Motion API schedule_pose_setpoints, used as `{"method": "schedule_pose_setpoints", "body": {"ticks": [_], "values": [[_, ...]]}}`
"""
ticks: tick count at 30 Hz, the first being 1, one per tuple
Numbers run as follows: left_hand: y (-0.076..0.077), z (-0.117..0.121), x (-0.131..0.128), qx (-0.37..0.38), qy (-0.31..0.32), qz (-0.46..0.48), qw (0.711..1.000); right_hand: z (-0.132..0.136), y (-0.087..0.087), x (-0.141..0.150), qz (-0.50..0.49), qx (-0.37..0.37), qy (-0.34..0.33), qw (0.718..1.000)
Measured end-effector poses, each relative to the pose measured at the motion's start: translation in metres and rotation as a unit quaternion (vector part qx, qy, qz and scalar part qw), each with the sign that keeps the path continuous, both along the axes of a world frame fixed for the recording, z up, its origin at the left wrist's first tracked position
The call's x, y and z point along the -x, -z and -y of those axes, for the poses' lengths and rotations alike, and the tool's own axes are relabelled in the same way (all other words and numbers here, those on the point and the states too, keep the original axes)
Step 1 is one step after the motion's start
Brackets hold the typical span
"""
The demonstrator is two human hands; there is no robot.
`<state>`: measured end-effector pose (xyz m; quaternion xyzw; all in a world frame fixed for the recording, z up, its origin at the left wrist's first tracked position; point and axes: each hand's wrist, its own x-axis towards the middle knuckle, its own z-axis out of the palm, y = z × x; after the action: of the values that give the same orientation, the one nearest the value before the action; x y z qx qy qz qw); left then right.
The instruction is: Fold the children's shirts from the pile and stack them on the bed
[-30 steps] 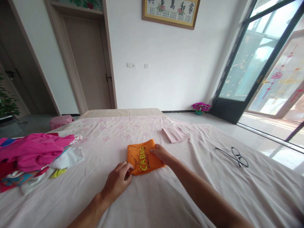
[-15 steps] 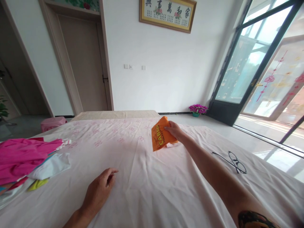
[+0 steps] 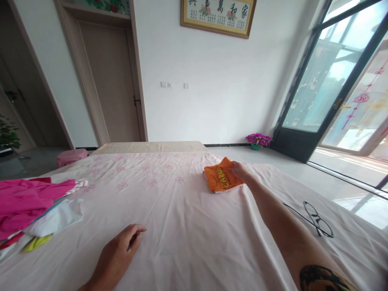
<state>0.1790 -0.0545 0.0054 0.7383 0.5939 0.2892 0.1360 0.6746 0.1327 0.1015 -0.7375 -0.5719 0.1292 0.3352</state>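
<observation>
My right hand [image 3: 239, 169], stretched far out over the bed, grips the far right corner of a folded orange T-shirt [image 3: 220, 178] with yellow lettering and a dark line print. The shirt lies almost flat, on top of a pale pinkish folded cloth [image 3: 218, 191] whose edge peeks out beneath it. Closer in, my left hand [image 3: 121, 246] hovers over or rests on the pale sheet [image 3: 178, 234]; I cannot tell which. Its fingers are loosely curled with the forefinger pointing forward, and it holds nothing that I can see.
At the left lies a heap of clothes with a bright pink garment [image 3: 33, 202], a white one [image 3: 57, 218] and a yellow-green one [image 3: 36, 243]. Black-framed glasses [image 3: 318, 220] sit near the bed's right side. A pink stool [image 3: 72, 157] and purple flowers [image 3: 258, 140] stand on the floor beyond.
The orange shirt has gone from held up at a tilt to lying nearly flat on the pale cloth, my right hand still on its corner. My left hand has barely moved.
</observation>
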Motion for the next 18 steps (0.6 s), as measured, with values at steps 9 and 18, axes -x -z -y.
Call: {"method": "schedule_pose_setpoints", "body": {"ticks": [9,18], "values": [[0.003,-0.003,0.0,0.005,0.002,-0.014,1.0,-0.018,0.01,-0.02,-0.117,0.027,-0.046,0.992],[0.005,-0.006,-0.001,0.004,0.002,-0.018,1.0,-0.025,0.02,-0.026,-0.098,0.053,-0.032,0.993]]}}
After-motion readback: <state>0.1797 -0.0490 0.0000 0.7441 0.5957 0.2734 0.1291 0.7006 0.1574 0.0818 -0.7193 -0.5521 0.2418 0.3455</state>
